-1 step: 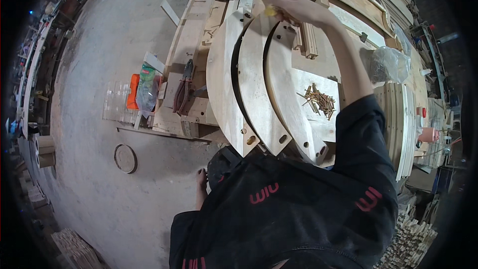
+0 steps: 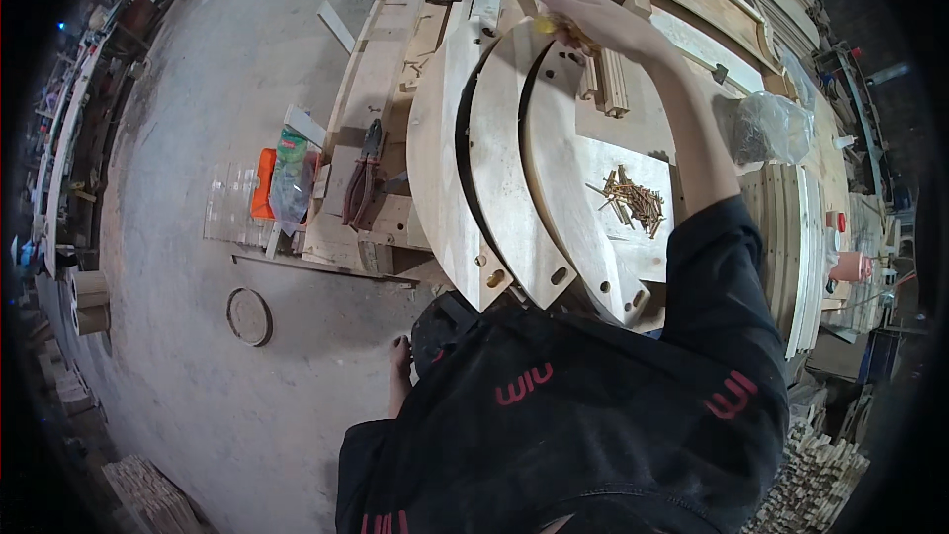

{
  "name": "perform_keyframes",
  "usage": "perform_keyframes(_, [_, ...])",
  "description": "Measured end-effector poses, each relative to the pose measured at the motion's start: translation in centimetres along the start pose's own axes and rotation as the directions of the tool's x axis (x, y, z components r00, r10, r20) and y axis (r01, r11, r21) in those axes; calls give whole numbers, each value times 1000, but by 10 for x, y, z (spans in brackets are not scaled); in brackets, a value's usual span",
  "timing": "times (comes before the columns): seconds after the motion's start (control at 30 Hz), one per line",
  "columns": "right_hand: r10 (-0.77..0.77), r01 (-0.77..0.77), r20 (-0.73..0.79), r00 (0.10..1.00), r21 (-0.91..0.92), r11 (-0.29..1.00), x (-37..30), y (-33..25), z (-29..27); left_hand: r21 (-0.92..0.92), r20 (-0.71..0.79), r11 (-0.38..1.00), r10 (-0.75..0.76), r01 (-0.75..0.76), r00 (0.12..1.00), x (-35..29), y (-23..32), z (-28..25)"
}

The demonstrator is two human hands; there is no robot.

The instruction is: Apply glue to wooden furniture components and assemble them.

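Nothing has visibly moved since the earlier frame: the right hand [image 2: 603,22] remains stretched out to the far end of the curved pale plywood panels [image 2: 514,168], and the panels lie as before. The right hand's grip is closed on a small yellowish object [image 2: 550,27], too small to identify, held at the top of the middle panel. The panels lie flat on the wooden worktop [image 2: 381,69], side by side with dark gaps between them. Their long axis runs from the person's body towards the far end, bowing to the left; the near ends with drilled holes point at the person's torso. A loose pile of short wooden dowels [image 2: 633,200] lies on the rightmost panel, near the right forearm. The left hand [image 2: 399,356] hangs low beside the body, below the worktop edge; its grip cannot be told. Dark pliers [image 2: 364,170] lie on the worktop left of the panels, beside an orange object [image 2: 263,184]. A crumpled clear plastic bag [image 2: 769,127] sits to the right.
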State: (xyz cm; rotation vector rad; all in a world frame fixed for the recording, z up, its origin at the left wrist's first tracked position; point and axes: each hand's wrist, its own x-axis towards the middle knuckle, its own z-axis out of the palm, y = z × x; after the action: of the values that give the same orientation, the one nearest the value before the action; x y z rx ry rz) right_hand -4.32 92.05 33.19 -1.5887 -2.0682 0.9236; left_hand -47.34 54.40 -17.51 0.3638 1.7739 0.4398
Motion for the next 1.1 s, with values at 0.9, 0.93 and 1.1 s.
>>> perform_keyframes(0.9, [-127, 80, -311, 942, -158, 984, -55, 47, 22, 62, 9, 997, 39, -40, 999, -22, 8, 22])
perform_keyframes(0.93, [-127, 81, -311, 942, -157, 984, -55, 46, 21, 48, 17, 998, 41, -42, 999, -22, 7, 22])
perform_keyframes(1.1, [-72, 38, -288, 955, -122, 992, -60, 36, 22, -23, 49, 999, 46, -45, 998, -25, 0, 23])
